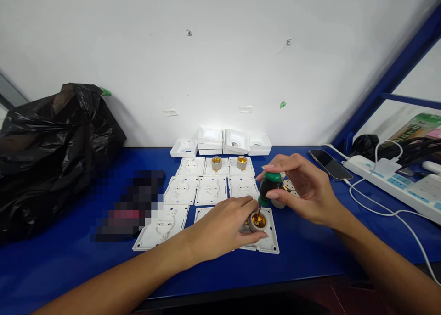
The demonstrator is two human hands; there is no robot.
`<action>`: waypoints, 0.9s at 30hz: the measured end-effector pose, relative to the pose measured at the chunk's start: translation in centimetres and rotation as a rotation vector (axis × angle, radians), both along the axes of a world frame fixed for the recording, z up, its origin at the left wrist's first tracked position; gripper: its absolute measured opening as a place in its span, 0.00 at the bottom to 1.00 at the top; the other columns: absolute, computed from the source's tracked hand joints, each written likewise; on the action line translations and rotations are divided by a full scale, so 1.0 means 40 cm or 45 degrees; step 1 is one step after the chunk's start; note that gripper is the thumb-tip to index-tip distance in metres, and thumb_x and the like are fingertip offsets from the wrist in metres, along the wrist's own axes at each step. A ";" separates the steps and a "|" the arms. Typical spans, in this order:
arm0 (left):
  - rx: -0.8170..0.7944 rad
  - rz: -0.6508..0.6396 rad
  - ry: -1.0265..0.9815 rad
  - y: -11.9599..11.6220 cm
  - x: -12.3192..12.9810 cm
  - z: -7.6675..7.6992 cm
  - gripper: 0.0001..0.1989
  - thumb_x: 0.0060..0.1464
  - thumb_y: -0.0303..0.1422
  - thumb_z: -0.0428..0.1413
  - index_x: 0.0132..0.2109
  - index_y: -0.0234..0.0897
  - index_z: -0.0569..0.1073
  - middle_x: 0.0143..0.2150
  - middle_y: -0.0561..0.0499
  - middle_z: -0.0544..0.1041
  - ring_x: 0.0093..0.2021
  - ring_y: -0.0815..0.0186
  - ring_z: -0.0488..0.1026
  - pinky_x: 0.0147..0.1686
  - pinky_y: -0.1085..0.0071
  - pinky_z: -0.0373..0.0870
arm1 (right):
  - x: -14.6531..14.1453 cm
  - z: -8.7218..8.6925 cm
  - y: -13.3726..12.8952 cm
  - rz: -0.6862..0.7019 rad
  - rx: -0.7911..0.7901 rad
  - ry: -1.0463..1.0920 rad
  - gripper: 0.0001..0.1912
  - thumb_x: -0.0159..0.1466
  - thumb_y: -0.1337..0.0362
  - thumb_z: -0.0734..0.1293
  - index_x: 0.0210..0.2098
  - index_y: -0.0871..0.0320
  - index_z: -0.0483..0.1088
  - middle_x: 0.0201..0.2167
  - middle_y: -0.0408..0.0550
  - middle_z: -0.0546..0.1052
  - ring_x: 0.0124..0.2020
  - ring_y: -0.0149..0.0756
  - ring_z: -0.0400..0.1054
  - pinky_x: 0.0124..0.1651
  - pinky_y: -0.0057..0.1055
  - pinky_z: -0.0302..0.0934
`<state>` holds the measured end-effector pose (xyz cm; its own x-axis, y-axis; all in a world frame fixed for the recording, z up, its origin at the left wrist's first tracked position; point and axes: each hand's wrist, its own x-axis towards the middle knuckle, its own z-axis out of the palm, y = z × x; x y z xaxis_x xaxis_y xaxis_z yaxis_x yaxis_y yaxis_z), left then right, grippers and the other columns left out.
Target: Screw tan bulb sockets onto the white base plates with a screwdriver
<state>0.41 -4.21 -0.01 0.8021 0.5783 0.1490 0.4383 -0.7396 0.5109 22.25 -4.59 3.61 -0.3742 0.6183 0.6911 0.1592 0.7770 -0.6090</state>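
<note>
My right hand is closed around a short screwdriver with a green and black handle. Its shaft points down into a lamp socket with a brass-coloured inside. That socket is gripped by the fingers of my left hand, over a white square plate at the front right. More white plates lie in rows on the blue table. On two plates of the back row stand a lamp socket and another lamp socket. Loose sockets sit partly hidden behind my right hand.
White square covers are stacked against the wall. A black plastic bag fills the left side, beside a pixelated dark object. At right lie a phone, a power strip and white cables below a blue frame.
</note>
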 end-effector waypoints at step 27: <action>0.018 -0.014 0.012 -0.001 0.000 0.002 0.13 0.64 0.42 0.61 0.46 0.39 0.70 0.43 0.48 0.77 0.42 0.57 0.75 0.39 0.65 0.71 | 0.006 0.024 0.000 0.107 -0.096 -0.111 0.20 0.68 0.69 0.69 0.58 0.47 0.72 0.48 0.49 0.79 0.49 0.42 0.74 0.49 0.44 0.70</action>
